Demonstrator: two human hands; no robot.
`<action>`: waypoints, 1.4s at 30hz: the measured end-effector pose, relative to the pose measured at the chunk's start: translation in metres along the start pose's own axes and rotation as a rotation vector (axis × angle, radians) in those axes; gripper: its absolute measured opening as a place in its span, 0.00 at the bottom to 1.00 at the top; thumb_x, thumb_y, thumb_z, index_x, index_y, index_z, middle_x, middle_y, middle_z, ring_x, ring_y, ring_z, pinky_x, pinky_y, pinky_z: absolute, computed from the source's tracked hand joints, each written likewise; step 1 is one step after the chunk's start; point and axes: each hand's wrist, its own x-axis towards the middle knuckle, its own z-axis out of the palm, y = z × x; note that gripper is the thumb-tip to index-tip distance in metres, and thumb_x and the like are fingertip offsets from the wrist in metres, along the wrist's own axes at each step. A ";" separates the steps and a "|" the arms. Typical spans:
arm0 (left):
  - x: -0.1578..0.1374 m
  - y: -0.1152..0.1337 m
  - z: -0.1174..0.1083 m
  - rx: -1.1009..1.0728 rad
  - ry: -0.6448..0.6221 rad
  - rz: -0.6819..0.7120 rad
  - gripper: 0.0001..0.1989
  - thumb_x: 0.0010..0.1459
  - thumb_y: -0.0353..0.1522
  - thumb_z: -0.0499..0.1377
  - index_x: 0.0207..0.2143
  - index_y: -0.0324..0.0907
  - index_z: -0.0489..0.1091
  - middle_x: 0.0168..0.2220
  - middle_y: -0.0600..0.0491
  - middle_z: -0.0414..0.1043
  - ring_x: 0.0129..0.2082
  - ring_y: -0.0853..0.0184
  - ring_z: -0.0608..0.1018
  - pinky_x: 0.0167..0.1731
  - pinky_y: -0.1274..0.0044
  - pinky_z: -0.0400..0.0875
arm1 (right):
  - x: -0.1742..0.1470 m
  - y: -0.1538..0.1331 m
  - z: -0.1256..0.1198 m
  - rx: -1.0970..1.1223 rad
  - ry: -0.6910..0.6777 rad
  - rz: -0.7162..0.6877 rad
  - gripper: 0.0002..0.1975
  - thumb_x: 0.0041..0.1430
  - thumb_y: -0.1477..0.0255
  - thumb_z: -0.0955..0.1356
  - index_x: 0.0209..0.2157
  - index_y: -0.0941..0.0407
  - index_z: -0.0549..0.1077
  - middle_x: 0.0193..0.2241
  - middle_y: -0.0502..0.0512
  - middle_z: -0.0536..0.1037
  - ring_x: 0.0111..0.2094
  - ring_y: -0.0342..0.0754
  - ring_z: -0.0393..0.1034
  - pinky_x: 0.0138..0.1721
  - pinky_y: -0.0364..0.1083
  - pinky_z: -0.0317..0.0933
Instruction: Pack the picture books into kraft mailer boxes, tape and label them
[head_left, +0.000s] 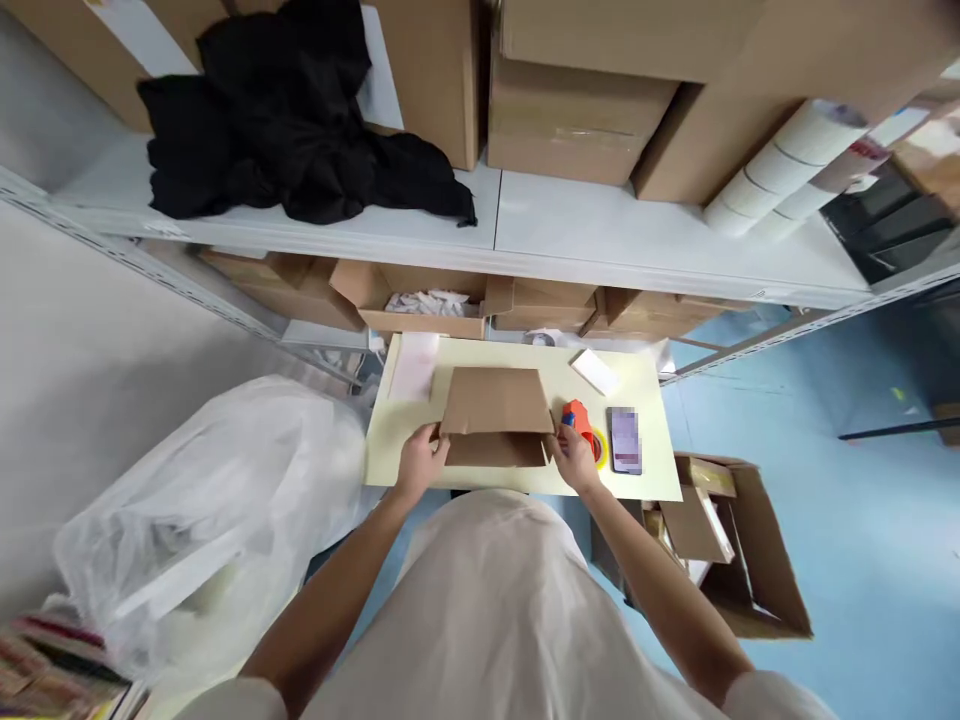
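A flat brown cardboard box (496,412) lies in the middle of a small pale yellow table (390,425), its near flap folded toward me. My left hand (420,460) grips the box's near left corner. My right hand (574,457) holds the near right corner. Just right of that hand sit an orange tape dispenser (579,418) with a yellow roll and a phone (625,440) lying flat.
A pink-white sheet (414,368) and a small white packet (595,371) lie at the table's far side. A big clear plastic bag (217,500) stands at left, an open carton (739,545) on the blue floor at right. Shelves with cartons, black cloth (292,120) and white rolls (795,165) rise behind.
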 end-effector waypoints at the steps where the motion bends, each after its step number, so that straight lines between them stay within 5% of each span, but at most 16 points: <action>1: 0.005 0.009 -0.006 0.018 0.001 -0.001 0.11 0.56 0.35 0.51 0.36 0.41 0.71 0.34 0.47 0.77 0.34 0.62 0.78 0.38 0.73 0.71 | 0.006 -0.005 -0.007 -0.009 0.004 0.001 0.11 0.58 0.67 0.60 0.38 0.57 0.70 0.32 0.58 0.75 0.31 0.49 0.71 0.33 0.46 0.64; 7: 0.041 0.038 -0.025 0.014 -0.065 -0.136 0.11 0.51 0.35 0.56 0.36 0.41 0.73 0.32 0.50 0.77 0.30 0.65 0.78 0.34 0.76 0.69 | 0.035 -0.025 -0.031 -0.066 -0.063 0.092 0.12 0.58 0.64 0.57 0.27 0.54 0.65 0.26 0.54 0.70 0.28 0.50 0.66 0.30 0.46 0.57; 19: 0.051 0.019 -0.020 -0.167 -0.104 -0.224 0.12 0.50 0.37 0.55 0.32 0.41 0.74 0.31 0.52 0.76 0.30 0.66 0.75 0.31 0.78 0.65 | 0.041 -0.012 -0.015 -0.044 -0.027 0.107 0.09 0.57 0.69 0.56 0.23 0.52 0.55 0.23 0.53 0.65 0.28 0.49 0.62 0.29 0.47 0.55; 29: 0.050 0.012 -0.023 -0.495 -0.144 -0.378 0.11 0.45 0.39 0.60 0.21 0.40 0.67 0.17 0.61 0.57 0.17 0.76 0.58 0.18 0.82 0.50 | 0.041 0.009 -0.012 0.077 0.008 0.282 0.10 0.57 0.66 0.56 0.23 0.52 0.55 0.20 0.50 0.63 0.24 0.46 0.55 0.27 0.47 0.51; 36: 0.050 -0.011 -0.015 -0.773 -0.161 -0.548 0.22 0.36 0.45 0.67 0.30 0.38 0.72 0.25 0.53 0.72 0.24 0.70 0.73 0.24 0.78 0.65 | 0.042 0.022 -0.003 0.190 0.052 0.337 0.13 0.57 0.61 0.57 0.24 0.53 0.59 0.23 0.50 0.65 0.24 0.45 0.56 0.27 0.46 0.53; 42: 0.033 -0.038 0.006 -0.804 -0.191 -0.552 0.28 0.41 0.49 0.64 0.39 0.38 0.73 0.37 0.45 0.77 0.36 0.62 0.78 0.36 0.70 0.72 | 0.044 0.033 0.002 0.175 0.049 0.330 0.15 0.57 0.58 0.56 0.28 0.54 0.63 0.25 0.51 0.69 0.27 0.46 0.61 0.29 0.45 0.57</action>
